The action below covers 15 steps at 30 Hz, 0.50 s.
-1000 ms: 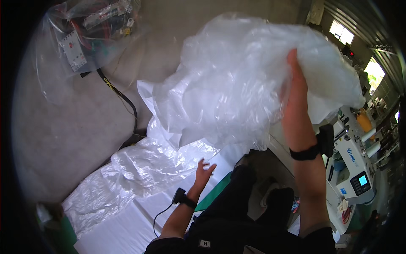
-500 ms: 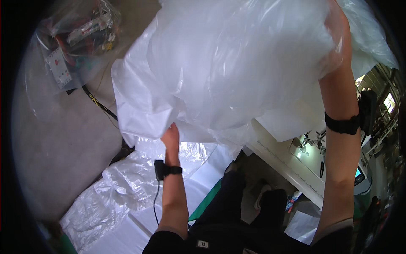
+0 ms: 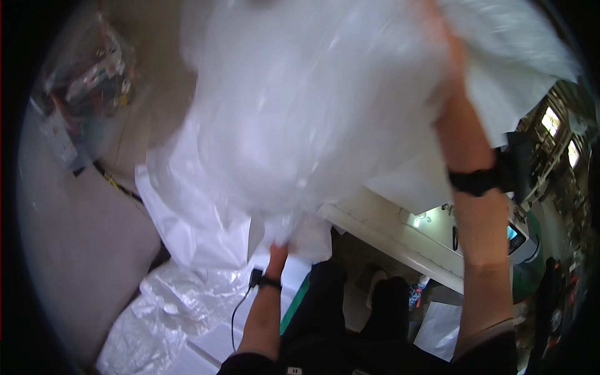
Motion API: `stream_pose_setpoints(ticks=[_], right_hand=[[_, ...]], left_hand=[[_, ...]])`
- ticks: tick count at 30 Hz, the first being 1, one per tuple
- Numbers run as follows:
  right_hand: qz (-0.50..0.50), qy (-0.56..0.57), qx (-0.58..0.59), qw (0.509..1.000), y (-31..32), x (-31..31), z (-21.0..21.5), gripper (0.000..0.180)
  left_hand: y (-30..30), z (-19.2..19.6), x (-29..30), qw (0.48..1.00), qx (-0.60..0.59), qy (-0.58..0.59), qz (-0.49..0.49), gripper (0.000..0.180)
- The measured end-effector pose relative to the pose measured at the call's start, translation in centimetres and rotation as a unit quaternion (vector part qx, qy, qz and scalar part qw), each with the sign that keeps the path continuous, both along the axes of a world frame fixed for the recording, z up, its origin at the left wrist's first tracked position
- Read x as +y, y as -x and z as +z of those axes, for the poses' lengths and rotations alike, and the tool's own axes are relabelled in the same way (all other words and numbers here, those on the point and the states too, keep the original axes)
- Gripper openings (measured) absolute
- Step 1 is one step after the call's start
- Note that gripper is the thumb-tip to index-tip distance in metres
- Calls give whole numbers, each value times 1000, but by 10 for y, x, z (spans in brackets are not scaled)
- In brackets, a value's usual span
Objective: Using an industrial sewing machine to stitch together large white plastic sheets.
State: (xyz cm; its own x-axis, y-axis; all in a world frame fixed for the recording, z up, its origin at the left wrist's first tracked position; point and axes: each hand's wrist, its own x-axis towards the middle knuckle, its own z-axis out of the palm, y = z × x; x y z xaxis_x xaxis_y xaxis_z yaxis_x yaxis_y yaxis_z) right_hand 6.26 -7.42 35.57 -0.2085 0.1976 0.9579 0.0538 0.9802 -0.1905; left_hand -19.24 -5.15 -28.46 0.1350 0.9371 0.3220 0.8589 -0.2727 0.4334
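A large, billowing translucent white plastic bag (image 3: 281, 125) fills the upper middle of the view, blurred by motion. My left hand (image 3: 279, 251) is closed on its gathered lower edge. My right arm reaches up along the bag's right side, with film over part of it; the right hand (image 3: 431, 12) is smeared at the top edge, its fingers not readable. Smoother white sheeting (image 3: 206, 231) hangs beside my left hand. Below it, more crinkled clear plastic (image 3: 169, 312) lies over white material at the lower left.
On the right stands a pale sewing table (image 3: 387, 234) with a lit sewing machine (image 3: 419, 219) and a small control screen (image 3: 514, 235). A clear bag of mixed parts (image 3: 94, 81) is at the upper left. A white sheet (image 3: 439, 328) lies under the table near my legs.
My left hand has moved down and slightly right, drawing the bag's edge lower. My right forearm has shifted left. The bag has swung and spread downward; the whole view has shifted somewhat.
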Motion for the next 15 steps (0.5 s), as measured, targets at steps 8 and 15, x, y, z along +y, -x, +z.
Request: stream_pose_setpoints(ticks=[8,15], right_hand=[[-93,486,-196,846,58,-6,-336,44],[300,569,-523,559,95,-192,-561,39]], left_hand=[[102,114,-194,859,-350,367,69,32],[181,378,-202,861,-474,-122,135,31]])
